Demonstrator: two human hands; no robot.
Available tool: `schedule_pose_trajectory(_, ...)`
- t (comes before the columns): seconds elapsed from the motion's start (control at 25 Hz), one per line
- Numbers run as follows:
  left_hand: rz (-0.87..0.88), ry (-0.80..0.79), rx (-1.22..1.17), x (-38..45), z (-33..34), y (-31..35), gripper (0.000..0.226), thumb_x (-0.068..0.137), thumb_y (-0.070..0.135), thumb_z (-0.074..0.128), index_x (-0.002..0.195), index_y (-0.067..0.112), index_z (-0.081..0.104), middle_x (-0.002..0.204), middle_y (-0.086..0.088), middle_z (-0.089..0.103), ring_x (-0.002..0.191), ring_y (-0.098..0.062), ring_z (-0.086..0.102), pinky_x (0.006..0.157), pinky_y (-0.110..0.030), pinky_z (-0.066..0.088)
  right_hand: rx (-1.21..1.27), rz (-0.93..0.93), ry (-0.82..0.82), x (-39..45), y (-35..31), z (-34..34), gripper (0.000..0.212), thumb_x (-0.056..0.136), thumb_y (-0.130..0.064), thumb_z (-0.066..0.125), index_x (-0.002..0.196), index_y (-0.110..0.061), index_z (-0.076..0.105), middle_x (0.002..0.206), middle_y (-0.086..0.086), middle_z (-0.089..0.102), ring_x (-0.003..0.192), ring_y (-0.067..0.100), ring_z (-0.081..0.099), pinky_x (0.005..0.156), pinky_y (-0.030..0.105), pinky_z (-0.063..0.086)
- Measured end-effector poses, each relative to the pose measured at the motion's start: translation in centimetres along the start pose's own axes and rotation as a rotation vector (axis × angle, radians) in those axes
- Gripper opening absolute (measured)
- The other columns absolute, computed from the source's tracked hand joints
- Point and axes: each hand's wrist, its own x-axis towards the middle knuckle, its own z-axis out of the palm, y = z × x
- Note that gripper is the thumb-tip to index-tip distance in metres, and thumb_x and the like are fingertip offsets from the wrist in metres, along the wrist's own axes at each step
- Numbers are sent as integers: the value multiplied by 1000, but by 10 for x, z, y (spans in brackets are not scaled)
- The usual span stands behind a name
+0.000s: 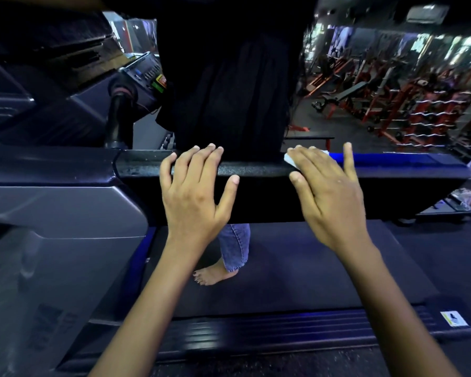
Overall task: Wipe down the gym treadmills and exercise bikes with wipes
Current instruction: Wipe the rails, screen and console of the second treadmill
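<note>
— Where's the wipe right now?

— The small white folded wipe (290, 160) is under my right hand (329, 197), pressed flat on top of the long black padded handrail of the treadmill (256, 170). Only a white corner peeks out past my fingertips, plus a sliver on the far side.

— And the right hand itself?

— Fingers straight and spread, palm down on the wipe, little finger sticking up off the rail. I'm pressing, not clutching.

— Your left hand?

— My left hand (196, 191) rests on the same rail, well to the left of the wipe. Fingers lie extended over the top edge, thumb splayed along the front face. It holds nothing.

— What's around you?

— Below the rail runs the dark treadmill belt (310, 268), with a bare foot (212, 276) and a blue denim trouser leg (234, 246) on it. A grey plastic treadmill housing (65, 213) sits at left, a black console with buttons (144, 72) above it. Far right, red weight racks (419, 112) holding barbells.
</note>
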Motion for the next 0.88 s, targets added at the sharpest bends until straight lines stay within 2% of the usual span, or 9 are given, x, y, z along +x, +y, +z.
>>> schedule_pose_trajectory(0.12,2,6,6,0,1,0,43,92,39,45,118,10,63,120,-1,64,115,-20,53,105,-39,27,19,52,-27,15,-13,9,53,96,-41,26,128,-11,56,129,8,58,123,23,49,116,34,3)
schedule_pose_trajectory(0.24,7,-2,22,1,1,0,44,92,40,45,118,10,63,121,-1,64,115,-21,53,105,-40,27,49,-54,-78,7,-14,7,51,97,-38,28,134,-11,50,136,7,52,130,23,43,116,36,11)
schedule_pose_trajectory(0.36,-16,-5,26,2,-1,4,43,91,39,46,115,8,64,117,-3,65,112,-23,55,105,-41,28,-18,-68,-84,-5,11,-7,50,98,-37,26,134,-12,50,138,4,51,131,20,42,117,37,10)
schedule_pose_trajectory(0.52,75,-70,-54,17,2,23,40,88,31,49,110,2,65,114,-11,66,109,-28,60,103,-42,34,-15,133,-72,13,11,-3,58,95,-44,22,129,-10,55,132,8,56,127,25,47,116,37,9)
schedule_pose_trajectory(0.6,123,-125,-104,20,9,41,43,88,32,49,113,1,65,118,-11,64,112,-28,59,103,-43,33,7,99,-79,8,2,0,57,96,-42,23,133,-9,51,136,9,53,130,24,43,116,35,10)
schedule_pose_trajectory(0.72,190,-146,-59,8,19,57,50,89,38,47,121,3,62,125,-10,62,118,-29,56,105,-45,29,3,26,-74,-14,15,-12,52,98,-38,25,138,-12,46,142,5,46,136,18,35,117,32,6)
schedule_pose_trajectory(0.88,204,-86,-23,0,27,53,55,90,43,49,127,3,58,130,-9,59,122,-27,52,108,-43,26,-62,175,-5,-11,35,-17,56,96,-43,22,134,-13,51,139,6,50,134,21,39,115,31,4)
